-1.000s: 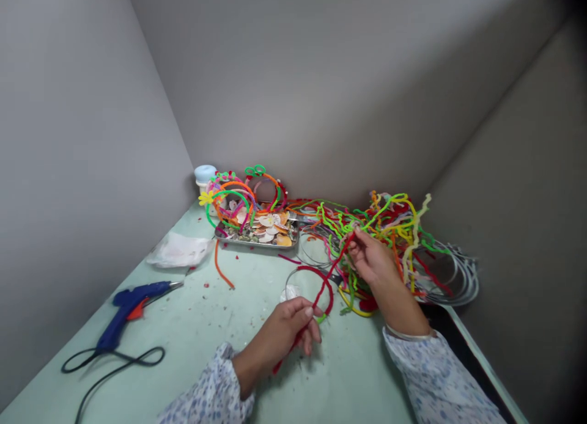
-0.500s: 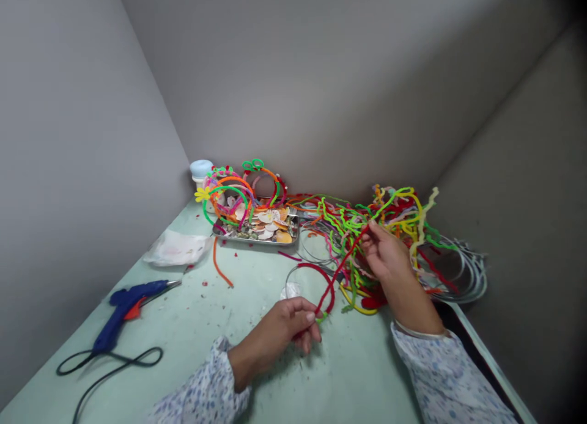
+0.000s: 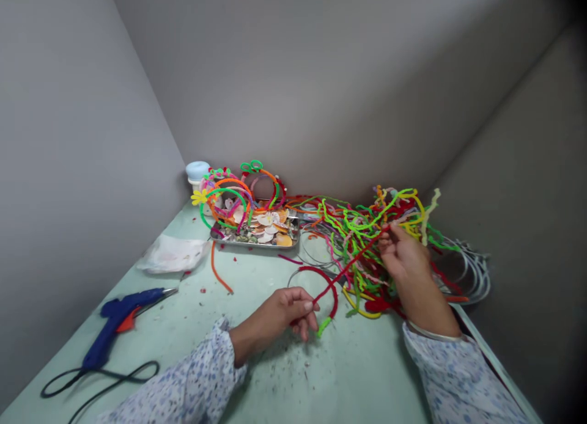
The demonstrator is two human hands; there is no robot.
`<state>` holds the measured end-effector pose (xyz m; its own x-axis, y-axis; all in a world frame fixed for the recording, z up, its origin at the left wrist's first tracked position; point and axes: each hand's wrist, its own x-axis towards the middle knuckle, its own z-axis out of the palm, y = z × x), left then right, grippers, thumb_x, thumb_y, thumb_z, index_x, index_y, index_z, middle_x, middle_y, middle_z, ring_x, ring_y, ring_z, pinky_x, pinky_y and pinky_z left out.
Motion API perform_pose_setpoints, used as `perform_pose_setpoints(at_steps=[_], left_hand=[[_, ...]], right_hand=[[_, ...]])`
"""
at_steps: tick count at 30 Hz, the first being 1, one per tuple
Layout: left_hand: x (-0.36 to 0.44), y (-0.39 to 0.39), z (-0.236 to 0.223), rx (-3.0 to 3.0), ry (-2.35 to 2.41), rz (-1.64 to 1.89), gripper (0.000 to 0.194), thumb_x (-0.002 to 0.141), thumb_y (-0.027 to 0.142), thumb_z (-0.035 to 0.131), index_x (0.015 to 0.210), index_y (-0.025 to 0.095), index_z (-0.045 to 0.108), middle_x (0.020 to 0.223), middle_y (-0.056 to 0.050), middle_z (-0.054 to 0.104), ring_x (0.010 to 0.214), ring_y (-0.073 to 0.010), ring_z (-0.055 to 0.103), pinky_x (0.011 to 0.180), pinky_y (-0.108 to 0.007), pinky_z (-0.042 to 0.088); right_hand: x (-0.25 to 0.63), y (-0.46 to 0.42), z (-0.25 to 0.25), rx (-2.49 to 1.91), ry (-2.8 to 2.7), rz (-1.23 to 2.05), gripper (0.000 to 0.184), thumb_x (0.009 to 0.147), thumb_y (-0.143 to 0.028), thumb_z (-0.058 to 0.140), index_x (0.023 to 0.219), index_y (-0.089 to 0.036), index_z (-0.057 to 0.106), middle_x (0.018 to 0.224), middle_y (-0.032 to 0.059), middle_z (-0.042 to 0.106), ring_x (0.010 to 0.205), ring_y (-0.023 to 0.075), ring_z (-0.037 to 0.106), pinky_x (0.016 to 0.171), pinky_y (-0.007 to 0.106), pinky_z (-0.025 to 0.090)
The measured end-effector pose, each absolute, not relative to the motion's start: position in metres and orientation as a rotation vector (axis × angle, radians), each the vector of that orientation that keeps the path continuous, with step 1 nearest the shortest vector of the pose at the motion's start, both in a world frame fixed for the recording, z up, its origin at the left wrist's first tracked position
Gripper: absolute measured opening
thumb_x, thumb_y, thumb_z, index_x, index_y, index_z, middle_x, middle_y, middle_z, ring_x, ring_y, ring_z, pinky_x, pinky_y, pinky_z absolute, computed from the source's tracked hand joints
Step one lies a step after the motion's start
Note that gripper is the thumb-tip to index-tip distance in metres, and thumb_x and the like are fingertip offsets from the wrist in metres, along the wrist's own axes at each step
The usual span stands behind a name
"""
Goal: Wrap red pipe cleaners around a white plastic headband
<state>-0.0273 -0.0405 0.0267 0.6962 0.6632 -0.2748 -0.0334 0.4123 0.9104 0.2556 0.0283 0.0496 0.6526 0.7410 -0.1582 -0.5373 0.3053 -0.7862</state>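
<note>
Right hand [image 3: 404, 253] is pulling away from left hand [image 3: 282, 314], extending a red pipe cleaner [image 3: 353, 263]. Both are pinching it.

Craft workshop, by its glue gun [image 3: 108, 330], pipe cleaners [image 3: 358, 236], shell tray [image 3: 254, 245].

A blue plastic glue gun [image 3: 120, 311] lies leftmost; right of my left hand [image 3: 285, 314], a red fuzzy hoop [image 3: 336, 300]; farther back, a rectangular metal tray [image 3: 257, 247]; to its right, multicoloured fuzzy stems [image 3: 351, 233].
</note>
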Motion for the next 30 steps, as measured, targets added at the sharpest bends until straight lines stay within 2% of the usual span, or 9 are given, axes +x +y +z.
perform_pose_setpoints(at_steps=[6, 13, 17, 20, 23, 26, 30], left_hand=[[-0.028, -0.039, 0.022, 1.081, 0.677, 0.516, 0.034, 0.079, 0.046, 0.062, 0.085, 0.012, 0.057, 0.07, -0.005, 0.067, 0.047, -0.0082, 0.057, 0.046, -0.019, 0.031], [-0.036, -0.035, 0.012, 1.075, 0.68, 0.45, 0.033, 0.08, 0.044, 0.061, 0.081, 0.012, 0.056, 0.068, -0.005, 0.066, 0.046, -0.0066, 0.054, 0.045, -0.018, 0.03], [-0.037, -0.033, 0.011, 1.009, 0.733, 0.557, 0.034, 0.077, 0.045, 0.064, 0.084, 0.012, 0.055, 0.066, -0.003, 0.065, 0.042, -0.0064, 0.051, 0.041, -0.017, 0.03], [-0.036, -0.031, 0.012, 0.954, 0.779, 0.685, 0.035, 0.076, 0.045, 0.065, 0.084, 0.012, 0.056, 0.066, -0.002, 0.064, 0.041, -0.0054, 0.05, 0.041, -0.017, 0.032], [-0.036, -0.029, 0.014, 0.906, 0.778, 0.739, 0.036, 0.075, 0.045, 0.067, 0.084, 0.012, 0.055, 0.066, -0.002, 0.064, 0.041, -0.0049, 0.05, 0.041, -0.017, 0.033], [-0.035, -0.029, 0.014, 0.91, 0.763, 0.726, 0.036, 0.075, 0.045, 0.066, 0.085, 0.012, 0.055, 0.066, -0.003, 0.064, 0.04, -0.0049, 0.049, 0.041, -0.017, 0.034], [-0.034, -0.031, 0.013, 0.983, 0.755, 0.679, 0.038, 0.076, 0.048, 0.064, 0.085, 0.012, 0.057, 0.067, -0.003, 0.064, 0.04, -0.0052, 0.05, 0.04, -0.017, 0.033]], right_hand=[[0.261, 0.025, 0.049, -0.955, -0.355, 0.746, 0.013, 0.075, -0.015, 0.066, 0.068, -0.023, 0.057, 0.058, -0.0054, 0.055, 0.044, 0.0072, 0.047, 0.038, 0.02, 0.042], [0.268, 0.011, 0.064, -0.979, -0.414, 0.706, 0.011, 0.078, -0.016, 0.063, 0.068, -0.021, 0.061, 0.06, -0.0025, 0.057, 0.046, 0.0075, 0.049, 0.04, 0.021, 0.043], [0.261, 0.0, 0.069, -0.96, -0.423, 0.654, 0.009, 0.076, -0.026, 0.068, 0.073, -0.021, 0.062, 0.063, -0.0024, 0.058, 0.051, 0.009, 0.055, 0.041, 0.019, 0.044], [0.235, -0.013, 0.067, -1.0, -0.512, 0.692, 0.023, 0.072, -0.039, 0.071, 0.086, -0.022, 0.064, 0.077, -0.0008, 0.065, 0.056, 0.0097, 0.059, 0.04, 0.018, 0.043], [0.195, -0.029, 0.059, -1.135, -0.665, 0.827, 0.034, 0.069, -0.043, 0.073, 0.095, -0.023, 0.064, 0.083, -0.0008, 0.067, 0.053, 0.0094, 0.059, 0.04, 0.019, 0.042], [0.153, -0.043, 0.048, -1.268, -0.826, 1.041, 0.038, 0.07, -0.046, 0.07, 0.101, -0.023, 0.063, 0.075, -0.0011, 0.067, 0.047, 0.0093, 0.055, 0.039, 0.02, 0.039], [0.123, -0.051, 0.038, -1.394, -1.122, 1.228, 0.024, 0.073, -0.044, 0.067, 0.072, -0.02, 0.065, 0.051, -0.004, 0.056, 0.039, 0.0074, 0.044, 0.036, 0.019, 0.03]])
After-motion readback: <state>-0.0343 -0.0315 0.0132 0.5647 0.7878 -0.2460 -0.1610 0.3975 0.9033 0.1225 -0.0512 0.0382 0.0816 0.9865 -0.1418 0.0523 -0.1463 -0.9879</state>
